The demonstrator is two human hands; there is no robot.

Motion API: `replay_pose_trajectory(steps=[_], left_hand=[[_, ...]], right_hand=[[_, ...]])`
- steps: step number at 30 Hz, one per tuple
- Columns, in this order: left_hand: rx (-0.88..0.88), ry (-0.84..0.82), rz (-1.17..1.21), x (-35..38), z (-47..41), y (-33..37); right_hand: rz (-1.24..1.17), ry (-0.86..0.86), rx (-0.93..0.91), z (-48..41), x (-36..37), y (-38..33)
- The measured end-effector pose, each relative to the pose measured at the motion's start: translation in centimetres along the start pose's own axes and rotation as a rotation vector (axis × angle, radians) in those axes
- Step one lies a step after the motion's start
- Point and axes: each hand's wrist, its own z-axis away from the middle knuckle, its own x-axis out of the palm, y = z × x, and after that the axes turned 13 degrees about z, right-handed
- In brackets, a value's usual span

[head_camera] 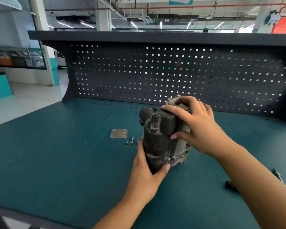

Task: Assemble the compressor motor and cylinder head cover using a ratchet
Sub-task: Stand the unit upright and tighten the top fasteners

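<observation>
Assembly looks barely begun: both hands clasp the compressor [162,139] at worktop [56,162] centre, left hand [147,164] wrapping its base, right hand [193,123] its top. Cover plate [118,133] and bolts [130,141] lie loose at nine o'clock; no ratchet identifiable.

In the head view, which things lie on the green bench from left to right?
Square metal plate → loose bolts → compressor, held by left hand and right hand → dark tool at far right.
</observation>
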Motion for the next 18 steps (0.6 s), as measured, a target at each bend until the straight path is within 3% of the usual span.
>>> replay_pose_trajectory(steps=[10,14,18], left_hand=[[-0.183,-0.344,-0.068,-4.5,-1.0,-0.4],[-0.265,-0.478,0.074,-6.3,-2.8,-0.1],[-0.255,-0.419,0.009,-7.5,-4.8,-0.2]], right_hand=[[-0.021,0.022,0.018,-0.4,0.6,-0.2],[-0.053,-0.002,0.049,-1.1,0.7,0.4],[-0.080,-0.004,0.060,-1.5,1.0,0.3]])
